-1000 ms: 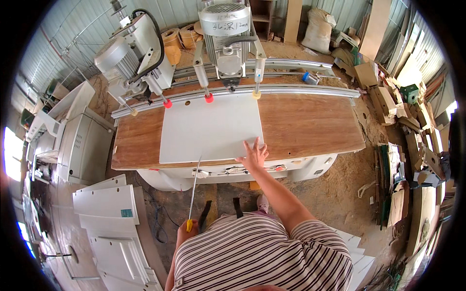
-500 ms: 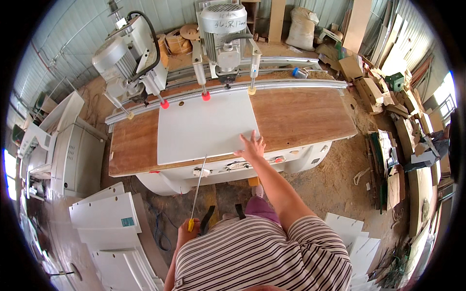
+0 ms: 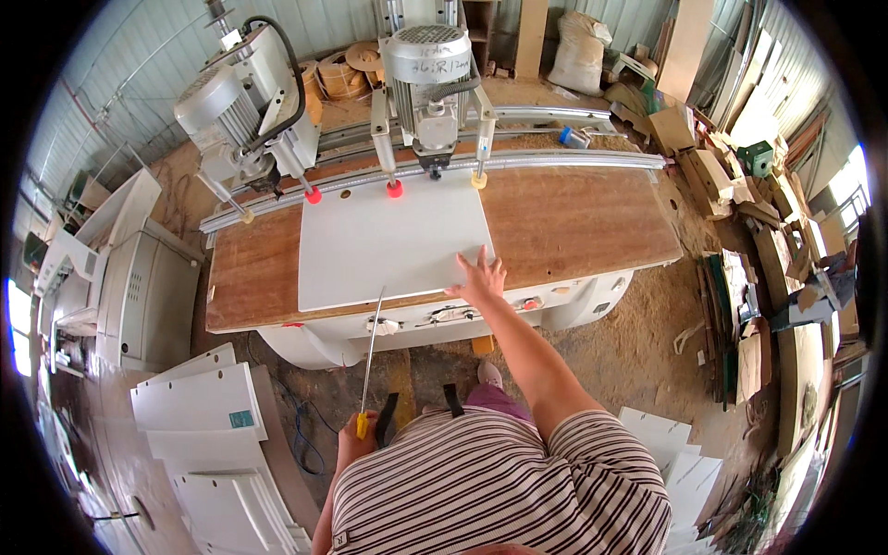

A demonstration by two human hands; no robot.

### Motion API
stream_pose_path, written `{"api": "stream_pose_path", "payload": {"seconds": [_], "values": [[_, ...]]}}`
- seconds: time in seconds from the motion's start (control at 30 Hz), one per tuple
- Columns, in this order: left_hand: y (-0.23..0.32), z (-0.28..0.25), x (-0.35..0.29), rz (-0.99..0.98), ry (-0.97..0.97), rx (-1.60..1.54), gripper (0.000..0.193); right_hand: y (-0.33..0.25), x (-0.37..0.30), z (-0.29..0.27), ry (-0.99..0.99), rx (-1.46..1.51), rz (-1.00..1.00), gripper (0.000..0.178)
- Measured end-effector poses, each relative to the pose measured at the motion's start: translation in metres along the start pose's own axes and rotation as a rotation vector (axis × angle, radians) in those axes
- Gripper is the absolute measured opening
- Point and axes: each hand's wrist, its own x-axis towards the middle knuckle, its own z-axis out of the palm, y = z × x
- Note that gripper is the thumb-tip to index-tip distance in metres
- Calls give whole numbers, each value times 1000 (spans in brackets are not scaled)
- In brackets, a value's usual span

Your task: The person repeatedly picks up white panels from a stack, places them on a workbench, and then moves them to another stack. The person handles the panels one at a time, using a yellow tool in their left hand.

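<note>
Now the right hand (image 3: 478,277) is laid flat on the near right corner of the white panel (image 3: 393,242), fingers spread wide, palm down on the board's edge. That panel is seen lying flat on the brown wooden worktable (image 3: 583,222), its far edge pushed up under the metal rail (image 3: 555,159) where red (image 3: 395,190) and yellow (image 3: 478,179) clamp feet are lined up. Above it, the grey drill motor (image 3: 427,69) is mounted upright, with a second motor (image 3: 236,106) tilted off to the far left.

Down low, the left hand (image 3: 355,444) is closed around a yellow handle (image 3: 362,425), fingers pressed together in a fist; a long thin metal rod (image 3: 372,351) is held pointing up toward the table's near edge. The rod's tip is seen just at the panel's near side; whether it touches cannot be told.

A stack of white panels (image 3: 199,407) is piled on the floor at the near left, and more white pieces (image 3: 680,462) are lying at the near right. Wood offcuts (image 3: 740,185) are heaped along the right wall, over a sawdust-covered floor (image 3: 638,342).
</note>
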Motion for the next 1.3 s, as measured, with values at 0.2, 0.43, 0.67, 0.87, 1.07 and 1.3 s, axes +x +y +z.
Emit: {"api": "stream_pose_path", "payload": {"seconds": [0.2,0.43,0.67,0.87,1.07,1.3], "values": [[-2,15,5,21,94,55,17,18,4,14,14,26,-98,80],[48,36,-11,-144,139,-216,17,76,-8,39,116,284,-279,76],[37,47,-10,-168,132,-157,19,126,-21,40,216,519,-278,61],[64,50,-17,-156,-132,-48,15,161,2,47,269,719,-226,45],[84,57,-19,-205,-168,-162,16,167,21,34,160,824,-133,43],[2,82,22,-79,227,-505,13,131,44,25,118,787,-223,31]]}}
